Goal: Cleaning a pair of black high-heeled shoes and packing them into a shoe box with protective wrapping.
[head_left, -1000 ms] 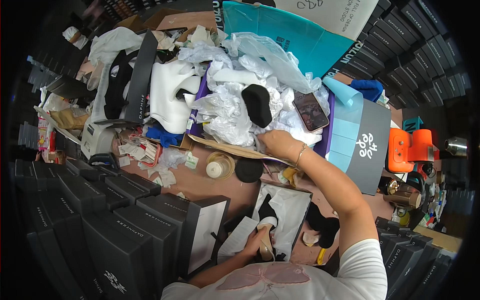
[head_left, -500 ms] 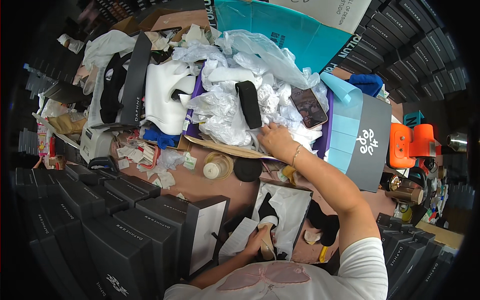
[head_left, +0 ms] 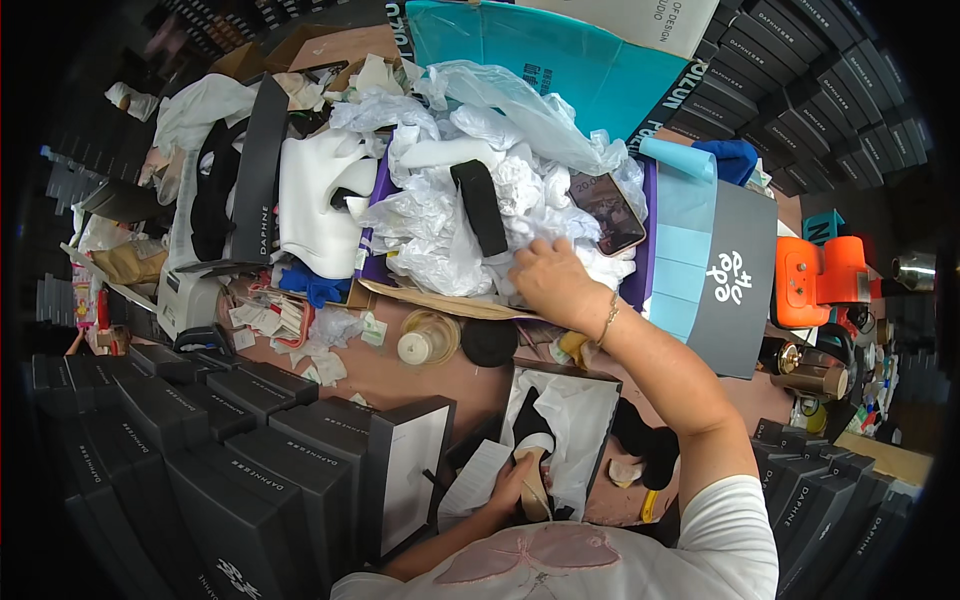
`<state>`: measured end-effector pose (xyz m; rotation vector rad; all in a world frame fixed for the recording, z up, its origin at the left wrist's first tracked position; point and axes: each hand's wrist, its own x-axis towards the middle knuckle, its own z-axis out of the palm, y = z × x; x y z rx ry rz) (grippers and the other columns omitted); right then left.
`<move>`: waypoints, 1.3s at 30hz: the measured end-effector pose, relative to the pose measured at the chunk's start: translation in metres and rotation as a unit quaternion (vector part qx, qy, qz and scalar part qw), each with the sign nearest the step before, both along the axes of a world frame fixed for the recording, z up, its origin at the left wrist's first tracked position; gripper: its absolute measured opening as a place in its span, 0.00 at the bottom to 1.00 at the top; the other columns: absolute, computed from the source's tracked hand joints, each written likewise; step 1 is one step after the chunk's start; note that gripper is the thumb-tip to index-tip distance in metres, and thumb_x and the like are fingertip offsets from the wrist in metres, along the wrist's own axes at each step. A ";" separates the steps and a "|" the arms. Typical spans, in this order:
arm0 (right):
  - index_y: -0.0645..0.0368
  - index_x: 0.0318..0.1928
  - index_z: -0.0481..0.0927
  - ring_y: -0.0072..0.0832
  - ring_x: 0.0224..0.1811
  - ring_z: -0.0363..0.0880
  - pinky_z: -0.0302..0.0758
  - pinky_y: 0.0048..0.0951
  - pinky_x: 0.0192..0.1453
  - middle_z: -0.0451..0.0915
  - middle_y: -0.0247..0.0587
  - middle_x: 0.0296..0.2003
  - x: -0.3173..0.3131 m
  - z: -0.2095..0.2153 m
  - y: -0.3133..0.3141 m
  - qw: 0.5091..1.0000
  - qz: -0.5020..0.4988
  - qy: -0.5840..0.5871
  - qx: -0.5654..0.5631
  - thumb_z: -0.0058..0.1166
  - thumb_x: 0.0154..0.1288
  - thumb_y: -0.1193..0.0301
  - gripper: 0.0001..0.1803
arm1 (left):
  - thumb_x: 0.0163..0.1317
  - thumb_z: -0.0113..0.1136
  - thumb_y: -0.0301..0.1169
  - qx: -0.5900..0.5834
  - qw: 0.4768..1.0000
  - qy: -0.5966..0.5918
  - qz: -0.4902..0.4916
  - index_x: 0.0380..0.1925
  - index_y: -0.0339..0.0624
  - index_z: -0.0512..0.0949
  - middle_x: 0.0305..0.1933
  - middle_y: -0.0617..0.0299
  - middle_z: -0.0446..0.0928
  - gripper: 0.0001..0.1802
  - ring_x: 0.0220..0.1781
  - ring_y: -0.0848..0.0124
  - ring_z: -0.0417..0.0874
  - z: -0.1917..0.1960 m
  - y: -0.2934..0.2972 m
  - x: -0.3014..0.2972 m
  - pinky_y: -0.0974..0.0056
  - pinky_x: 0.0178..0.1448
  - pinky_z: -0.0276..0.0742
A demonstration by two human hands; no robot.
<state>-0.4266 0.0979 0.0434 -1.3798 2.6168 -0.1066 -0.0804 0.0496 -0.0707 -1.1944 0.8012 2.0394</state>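
My left hand [head_left: 512,484] is closed around a beige and black shoe [head_left: 534,478]. The shoe is at an open shoe box with white tissue paper [head_left: 572,415], in front of my body. Further away, my right hand [head_left: 560,285] reaches over the near edge of a purple-sided box [head_left: 645,240]. Its bent fingers press into crumpled white plastic and paper [head_left: 430,225]; whatever is between the fingertips is hidden. A black strip-shaped piece [head_left: 480,208] and a phone [head_left: 610,215] lie on that heap.
Dark shoe boxes [head_left: 240,480] are stacked at the near left and more boxes [head_left: 800,500] at the right. A clear jar [head_left: 428,337] and a round black thing [head_left: 489,342] sit on the table [head_left: 390,385]. An orange device [head_left: 820,282] stands at the right.
My right hand has shifted slightly at the heap, its fingers now more bent into the white pieces. My left hand still holds the shoe. The whole view has moved a little.
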 end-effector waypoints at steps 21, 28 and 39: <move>0.53 0.45 0.79 0.45 0.39 0.84 0.80 0.43 0.39 0.83 0.49 0.34 -0.024 -0.089 -0.043 0.989 0.004 -0.146 0.026 0.53 0.57 0.70 0.14 | 0.67 0.55 0.46 -0.012 0.999 -0.011 -0.035 0.51 0.37 0.71 0.37 0.56 0.80 0.24 0.33 0.65 0.84 -0.004 0.000 0.000 0.61 0.38 0.81; 0.62 0.48 0.77 0.44 0.43 0.83 0.80 0.42 0.45 0.75 0.52 0.49 -0.020 -0.089 -0.047 0.995 0.006 -0.099 0.015 0.54 0.56 0.74 0.17 | 0.67 0.56 0.45 -0.011 0.999 -0.009 -0.034 0.52 0.37 0.70 0.36 0.56 0.80 0.24 0.32 0.66 0.83 -0.001 0.000 -0.004 0.62 0.37 0.81; 0.59 0.48 0.76 0.46 0.43 0.82 0.79 0.41 0.46 0.79 0.52 0.41 -0.021 -0.082 -0.045 0.984 0.032 -0.174 -0.037 0.50 0.56 0.75 0.17 | 0.68 0.55 0.43 0.013 1.000 0.013 -0.003 0.53 0.37 0.68 0.36 0.55 0.79 0.23 0.31 0.63 0.84 -0.009 0.001 0.003 0.60 0.35 0.81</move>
